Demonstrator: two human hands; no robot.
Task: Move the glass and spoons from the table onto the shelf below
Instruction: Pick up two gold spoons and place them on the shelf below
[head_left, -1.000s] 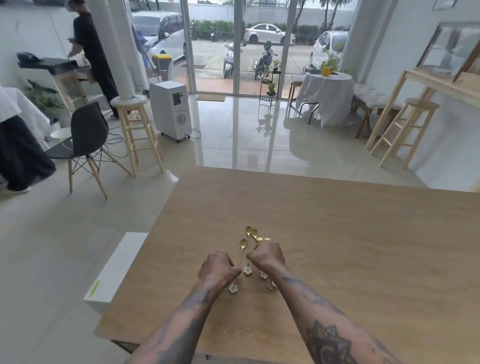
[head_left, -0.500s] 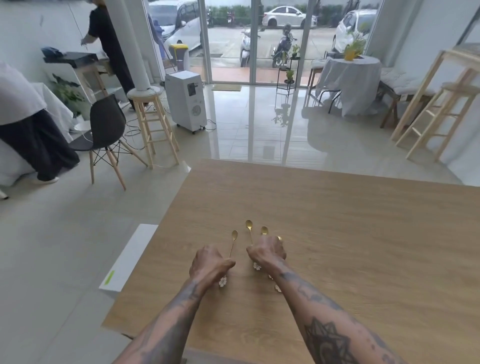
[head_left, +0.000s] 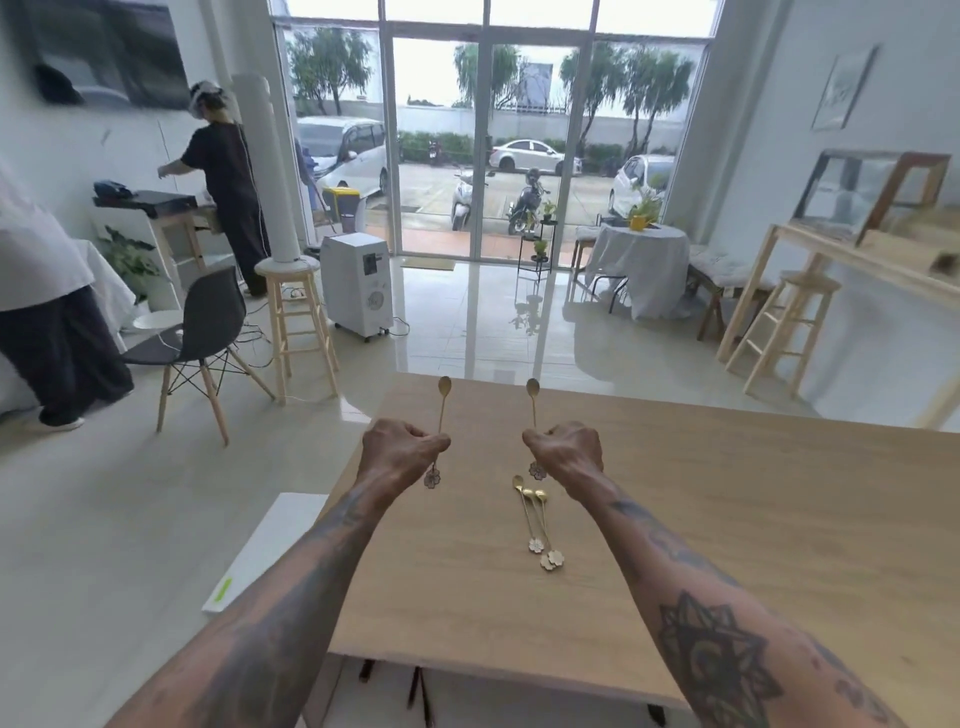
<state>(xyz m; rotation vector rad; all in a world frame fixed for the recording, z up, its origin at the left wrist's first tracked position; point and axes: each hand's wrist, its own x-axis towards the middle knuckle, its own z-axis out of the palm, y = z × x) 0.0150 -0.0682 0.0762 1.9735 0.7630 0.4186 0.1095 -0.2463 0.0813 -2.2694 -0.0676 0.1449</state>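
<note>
Each hand is clamped on one gold spoon, held above the table (head_left: 727, 519): the left hand (head_left: 400, 451) grips the left spoon (head_left: 442, 410) and the right hand (head_left: 566, 451) the right spoon (head_left: 533, 405). Both spoons stand nearly upright, bowls up, flower ends hanging below the fists. Three more spoons (head_left: 537, 522) lie bunched on the table just below and inside the right hand, long axes running toward the person, flower ends nearest; the right hand is nearer them. No glass shows. The shelf lies under the table's near edge and is mostly hidden, so I judge the hands must come back around that edge. Stools, a chair and bystanders stand well beyond the table.
</note>
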